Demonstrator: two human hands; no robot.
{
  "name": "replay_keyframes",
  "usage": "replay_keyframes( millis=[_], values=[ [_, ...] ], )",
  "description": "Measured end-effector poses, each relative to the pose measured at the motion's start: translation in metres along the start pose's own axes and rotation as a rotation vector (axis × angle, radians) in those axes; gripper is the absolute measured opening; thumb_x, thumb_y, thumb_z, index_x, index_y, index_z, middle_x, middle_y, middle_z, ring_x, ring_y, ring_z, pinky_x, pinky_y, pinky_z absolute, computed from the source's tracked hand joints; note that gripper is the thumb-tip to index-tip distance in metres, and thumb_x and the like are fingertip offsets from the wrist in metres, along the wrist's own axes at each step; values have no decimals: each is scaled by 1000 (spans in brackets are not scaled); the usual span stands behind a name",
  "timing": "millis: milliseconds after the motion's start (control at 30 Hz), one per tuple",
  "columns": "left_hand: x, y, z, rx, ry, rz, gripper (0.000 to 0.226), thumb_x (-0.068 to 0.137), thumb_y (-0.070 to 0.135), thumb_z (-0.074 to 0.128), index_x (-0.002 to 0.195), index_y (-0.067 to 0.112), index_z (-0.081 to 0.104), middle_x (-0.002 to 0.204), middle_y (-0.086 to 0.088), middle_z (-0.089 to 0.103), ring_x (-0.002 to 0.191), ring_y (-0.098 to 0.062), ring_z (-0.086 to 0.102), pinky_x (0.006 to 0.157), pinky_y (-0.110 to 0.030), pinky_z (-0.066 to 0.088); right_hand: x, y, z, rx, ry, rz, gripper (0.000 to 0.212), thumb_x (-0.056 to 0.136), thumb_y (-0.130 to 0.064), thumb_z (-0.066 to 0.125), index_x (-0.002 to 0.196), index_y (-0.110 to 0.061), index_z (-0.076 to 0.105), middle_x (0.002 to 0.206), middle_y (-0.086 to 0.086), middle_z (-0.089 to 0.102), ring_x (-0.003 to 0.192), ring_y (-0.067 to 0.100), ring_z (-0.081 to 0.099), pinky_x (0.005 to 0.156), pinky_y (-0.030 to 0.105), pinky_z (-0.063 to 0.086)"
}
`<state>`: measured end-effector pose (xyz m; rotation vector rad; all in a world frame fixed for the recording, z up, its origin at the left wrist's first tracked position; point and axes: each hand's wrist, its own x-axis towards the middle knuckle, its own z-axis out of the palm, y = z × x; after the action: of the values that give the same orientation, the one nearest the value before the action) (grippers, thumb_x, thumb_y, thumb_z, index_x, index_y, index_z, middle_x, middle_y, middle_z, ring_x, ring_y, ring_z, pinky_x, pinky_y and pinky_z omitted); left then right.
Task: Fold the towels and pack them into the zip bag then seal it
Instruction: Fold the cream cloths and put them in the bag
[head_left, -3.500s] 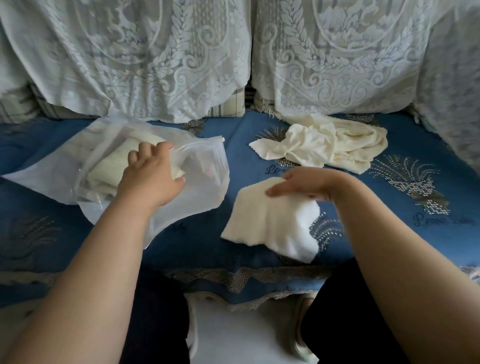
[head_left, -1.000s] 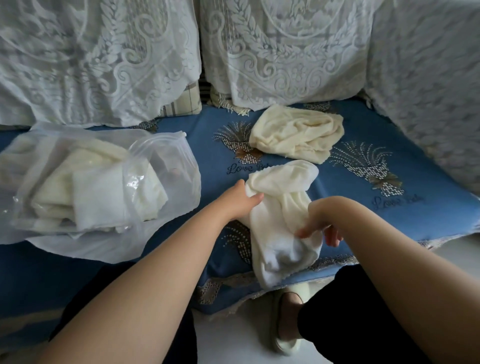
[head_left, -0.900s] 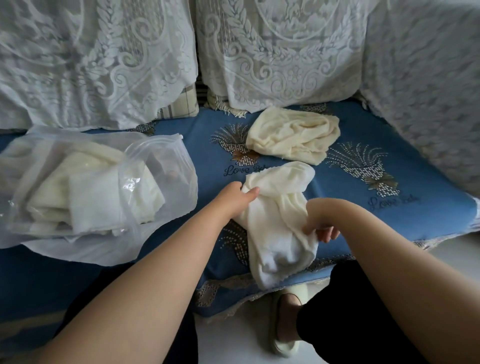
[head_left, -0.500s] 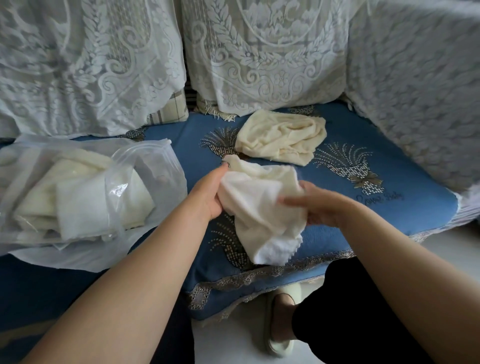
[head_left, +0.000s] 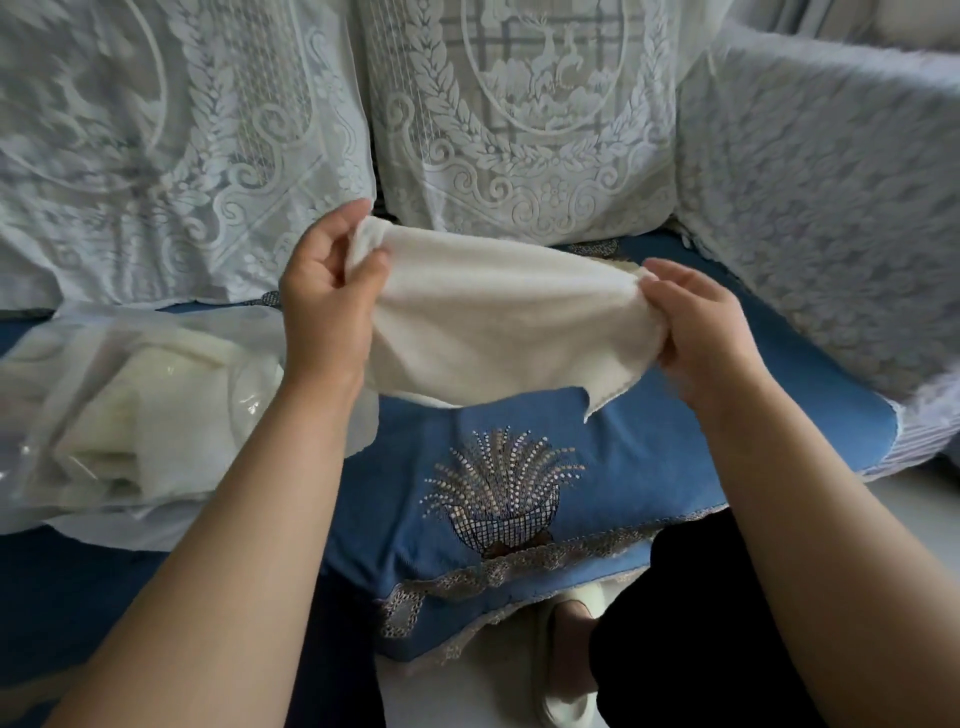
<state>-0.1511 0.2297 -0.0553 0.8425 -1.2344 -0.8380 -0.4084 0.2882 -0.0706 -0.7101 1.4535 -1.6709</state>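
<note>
Head view, the only one: you're mid-fold on one towel (head_left: 498, 322). Your left hand (head_left: 324, 306) pinches its upper left corner between thumb and fingers; your right hand (head_left: 696, 327) grips the right edge, fingers curled into the cloth. The hands are apart, with the towel stretched between them in the air above the blue sofa seat (head_left: 649, 457), touching nothing below. It looks partly doubled already, and a loose corner hangs off the lower right. Next move, as I read it: bring the two ends together or lay it flat on the seat, line up that stray corner, and press the crease before it goes anywhere near the bag. Terry cloth is limp, so expect the hanging corner to flop out unless you tuck it in. The zip bag (head_left: 156, 410) lies on the seat to your left, just beside your left forearm, mouth toward you and apparently unsealed. Inside are folded cream towels (head_left: 119, 415); the plastic blurs them, so I can't count. There looks to be room for this one. Sealing is not yet due. Lace covers (head_left: 519, 130) hang over the sofa back behind.
</note>
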Motion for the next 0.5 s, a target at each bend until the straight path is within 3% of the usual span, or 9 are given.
replay_keyframes(
  millis=[100, 167, 233, 300, 333, 400, 500],
  values=[
    [-2, 12, -8, 57, -39, 6, 52, 86, -6, 48, 120, 32, 58, 122, 20, 59, 121, 6, 50, 109, -20, 35, -5, -10, -3, -229, 89, -239, 47, 85, -11, 46, 123, -38, 54, 76, -17, 56, 54, 7, 44, 50, 19, 39],
    [-5, 13, -12, 99, -77, -65, 55, 86, -5, 44, 120, 34, 60, 120, 27, 58, 121, 7, 48, 113, -25, 32, -7, -11, -2, -314, 58, -258, 52, 83, -3, 37, 120, -33, 60, 63, -11, 49, 48, 9, 37, 45, 19, 35],
    [-8, 12, -15, 134, -97, -138, 52, 85, -3, 44, 120, 31, 64, 109, 29, 61, 108, 7, 55, 105, -21, 40, -10, -9, 2, -305, 11, -170, 52, 80, 3, 34, 108, -23, 69, 68, -1, 54, 50, 11, 40, 49, 21, 37],
    [-10, 13, -17, 131, -79, -165, 40, 85, 2, 51, 109, 29, 68, 85, 23, 63, 76, 1, 56, 79, -16, 47, -15, -9, 7, -89, -47, -53, 47, 81, 9, 36, 96, -17, 71, 87, 8, 62, 63, 15, 51, 60, 26, 45],
    [-10, 15, -18, 90, -54, -165, 28, 85, 8, 57, 100, 28, 68, 80, 15, 61, 71, -4, 54, 75, -19, 46, -17, -11, 8, 68, -90, 1, 40, 82, 9, 39, 94, -13, 70, 93, 11, 63, 70, 18, 54, 65, 28, 46],
    [-9, 17, -21, -30, 0, -182, 8, 84, 17, 68, 86, 24, 63, 81, 4, 57, 77, -10, 54, 80, -26, 46, -21, -14, 8, 281, -182, 60, 19, 85, -1, 52, 90, -7, 69, 84, 10, 63, 69, 17, 57, 64, 28, 48],
    [-9, 16, -26, -102, 17, -248, 13, 90, 12, 63, 92, 25, 60, 89, 1, 60, 79, -11, 57, 76, -27, 50, -22, -12, 3, 158, -154, -63, 6, 86, -14, 63, 84, -11, 69, 72, 3, 61, 64, 13, 55, 62, 29, 47]
  ],
)
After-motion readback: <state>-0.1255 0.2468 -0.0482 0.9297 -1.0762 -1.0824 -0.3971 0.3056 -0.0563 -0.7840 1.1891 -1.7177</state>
